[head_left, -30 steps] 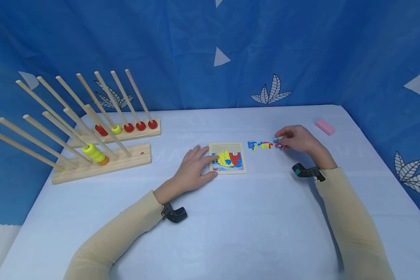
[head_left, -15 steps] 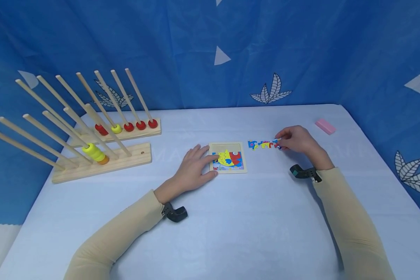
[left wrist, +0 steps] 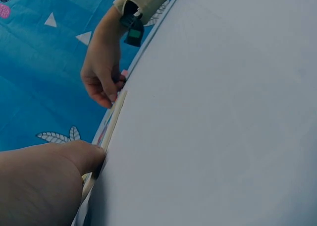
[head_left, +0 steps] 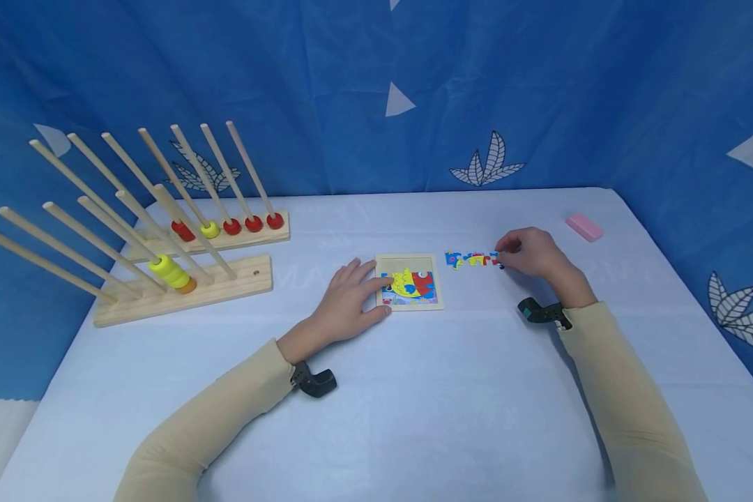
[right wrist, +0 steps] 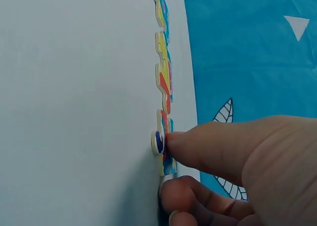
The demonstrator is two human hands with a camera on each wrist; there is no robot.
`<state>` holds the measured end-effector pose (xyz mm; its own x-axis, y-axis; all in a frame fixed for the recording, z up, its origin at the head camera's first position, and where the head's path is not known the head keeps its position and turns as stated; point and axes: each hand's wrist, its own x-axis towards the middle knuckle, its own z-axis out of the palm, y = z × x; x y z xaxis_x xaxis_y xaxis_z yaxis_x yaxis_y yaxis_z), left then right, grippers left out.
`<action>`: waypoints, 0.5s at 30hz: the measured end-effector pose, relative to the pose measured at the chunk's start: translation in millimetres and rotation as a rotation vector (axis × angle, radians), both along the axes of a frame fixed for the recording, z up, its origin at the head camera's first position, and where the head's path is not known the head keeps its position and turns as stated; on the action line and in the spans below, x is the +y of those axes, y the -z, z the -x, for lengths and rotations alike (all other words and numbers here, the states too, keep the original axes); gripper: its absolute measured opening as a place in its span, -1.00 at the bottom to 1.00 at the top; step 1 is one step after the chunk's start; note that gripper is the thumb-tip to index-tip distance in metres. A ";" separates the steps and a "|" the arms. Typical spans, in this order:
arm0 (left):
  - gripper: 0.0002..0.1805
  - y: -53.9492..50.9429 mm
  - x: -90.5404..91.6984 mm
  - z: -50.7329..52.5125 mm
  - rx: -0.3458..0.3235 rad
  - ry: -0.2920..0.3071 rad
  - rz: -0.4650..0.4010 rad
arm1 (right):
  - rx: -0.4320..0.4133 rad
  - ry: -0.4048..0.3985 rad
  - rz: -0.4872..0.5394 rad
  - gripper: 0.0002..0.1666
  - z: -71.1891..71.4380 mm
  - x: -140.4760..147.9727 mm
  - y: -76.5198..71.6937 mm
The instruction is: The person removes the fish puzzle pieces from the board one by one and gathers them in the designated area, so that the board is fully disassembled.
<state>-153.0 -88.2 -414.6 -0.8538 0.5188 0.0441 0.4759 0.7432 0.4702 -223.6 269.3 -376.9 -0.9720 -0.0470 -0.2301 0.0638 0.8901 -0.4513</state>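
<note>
My left hand (head_left: 346, 305) lies spread at the left side of a small wooden puzzle tray (head_left: 440, 287), one finger reaching onto the yellow and red fish picture (head_left: 414, 284) inside it. In the left wrist view, the thumb (left wrist: 89, 155) rests at the tray's edge. To the right of the tray, my right hand (head_left: 532, 252) pinches a red and blue puzzle piece with an eye (right wrist: 168, 162) low at the tabletop. Two more puzzle pieces, one blue and yellow (head_left: 453, 259) and one yellow and red (head_left: 476, 260), lie in a row left of it.
Two wooden peg stands (head_left: 260, 275) (head_left: 281, 224) with tall rods and several red, yellow and orange beads stand at the left. A pink block (head_left: 584, 227) lies at the back right. A blue curtain (head_left: 351, 104) hangs behind the white table.
My right hand has moved slightly left and lowered the puzzle piece from a raised tilt to the tabletop, at the end of the row. My left hand has stayed on the tray.
</note>
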 end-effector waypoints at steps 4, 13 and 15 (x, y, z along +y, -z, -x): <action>-0.39 -0.1 -0.7 -0.1 0.001 -0.003 0.000 | 0.012 -0.011 -0.011 -0.63 0.0 -0.1 2.4; -0.38 1.0 -0.1 -0.3 0.002 -0.002 -0.002 | 0.002 -0.010 0.025 -0.61 -1.1 3.8 1.1; -0.39 0.7 0.2 -0.3 0.004 -0.002 -0.002 | 0.000 -0.006 0.033 -0.61 -1.0 4.8 0.6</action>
<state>-152.8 -88.0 -415.3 -0.8547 0.5169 0.0482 0.4761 0.7435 0.4697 -222.6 274.1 -377.5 -0.9717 -0.0606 -0.2282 0.0582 0.8753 -0.4801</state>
